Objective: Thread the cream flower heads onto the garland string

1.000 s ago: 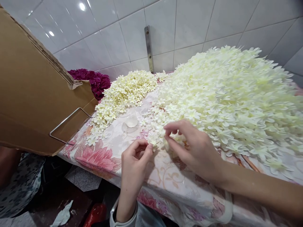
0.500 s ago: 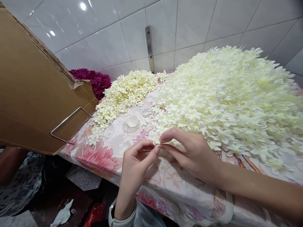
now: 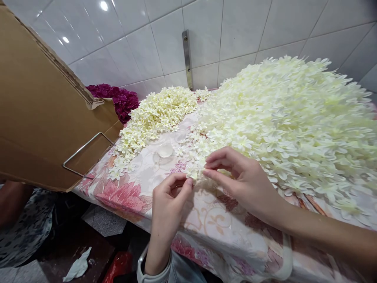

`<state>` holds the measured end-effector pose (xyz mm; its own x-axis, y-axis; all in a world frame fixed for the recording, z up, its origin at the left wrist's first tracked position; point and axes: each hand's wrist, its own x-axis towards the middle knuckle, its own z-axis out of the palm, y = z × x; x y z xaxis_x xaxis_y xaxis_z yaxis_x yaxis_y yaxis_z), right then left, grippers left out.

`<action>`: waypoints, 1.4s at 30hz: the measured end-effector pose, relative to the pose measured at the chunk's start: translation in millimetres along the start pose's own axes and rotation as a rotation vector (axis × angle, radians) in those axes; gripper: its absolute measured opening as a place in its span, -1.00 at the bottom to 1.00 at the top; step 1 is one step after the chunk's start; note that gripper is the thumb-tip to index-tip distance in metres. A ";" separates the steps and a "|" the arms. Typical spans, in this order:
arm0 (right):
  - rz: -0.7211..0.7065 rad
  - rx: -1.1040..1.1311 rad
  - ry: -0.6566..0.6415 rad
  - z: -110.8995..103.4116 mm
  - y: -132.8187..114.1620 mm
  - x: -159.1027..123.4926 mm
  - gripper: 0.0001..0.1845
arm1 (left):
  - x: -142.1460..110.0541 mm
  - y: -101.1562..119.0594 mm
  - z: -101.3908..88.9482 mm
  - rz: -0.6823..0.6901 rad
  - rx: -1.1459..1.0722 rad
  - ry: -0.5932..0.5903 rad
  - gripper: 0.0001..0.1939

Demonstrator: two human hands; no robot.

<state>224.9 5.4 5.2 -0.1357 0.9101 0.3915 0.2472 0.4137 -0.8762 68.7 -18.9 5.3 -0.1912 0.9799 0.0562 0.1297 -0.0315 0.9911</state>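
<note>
My left hand [image 3: 171, 200] pinches a small white artificial flower [image 3: 193, 172] between thumb and index finger, above the front part of the table. Just to the right, my right hand [image 3: 238, 182] has its thumb and fingertips closed together by the flower's edge. Whatever those fingertips hold is too small to make out. Behind my right hand rises a large heap of pale white flowers [image 3: 282, 118]. A smaller heap of cream flowers [image 3: 159, 114] lies beyond my left hand.
A cardboard box [image 3: 44, 110] with a metal wire loop [image 3: 81, 149] stands at the left. Purple flowers [image 3: 120, 98] sit behind it. A clear round piece [image 3: 165, 150] rests on the floral tablecloth [image 3: 123, 196]. Another person's arm [image 3: 13, 202] shows at lower left.
My hands have moved slightly apart; the right has shifted right and up from the left fingertips. The flower now shows more openly in my left hand.
</note>
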 end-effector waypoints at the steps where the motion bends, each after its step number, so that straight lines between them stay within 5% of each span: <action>1: 0.014 0.007 -0.002 0.1 -0.2 0.3 -0.93 | -0.5 0.6 0.4 0.002 -0.002 0.017 -0.90; 5: 0.054 0.007 0.015 0.3 -1.3 1.1 -0.93 | -2.6 2.8 -1.3 0.023 -0.016 0.014 -0.91; 10: 0.031 0.052 -0.076 1.3 -2.9 0.9 -0.96 | -3.4 2.4 -5.3 0.117 -0.041 -0.169 -0.93; 18: 0.127 0.120 -0.162 -1.0 -11.5 -0.5 -0.87 | -3.3 -0.4 -6.1 0.341 0.171 -0.162 -0.91; 21: 0.156 0.162 -0.141 -0.6 -10.0 -0.3 -0.91 | -3.7 -0.7 -6.0 0.348 0.186 -0.191 -0.89; 29: 0.188 0.216 0.011 -0.1 -1.9 1.9 -0.86 | -6.8 -2.3 -1.3 0.302 0.088 -0.027 -0.91; 42: 0.217 0.211 -0.155 -1.4 -10.3 -0.4 -0.88 | -3.2 -5.3 -9.8 0.359 0.106 -0.182 -0.90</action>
<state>223.7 0.8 14.5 -0.2500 0.9556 0.1560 0.0846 0.1820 -0.9796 59.1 -23.7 1.1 0.0583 0.9295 0.3641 0.2583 -0.3663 0.8939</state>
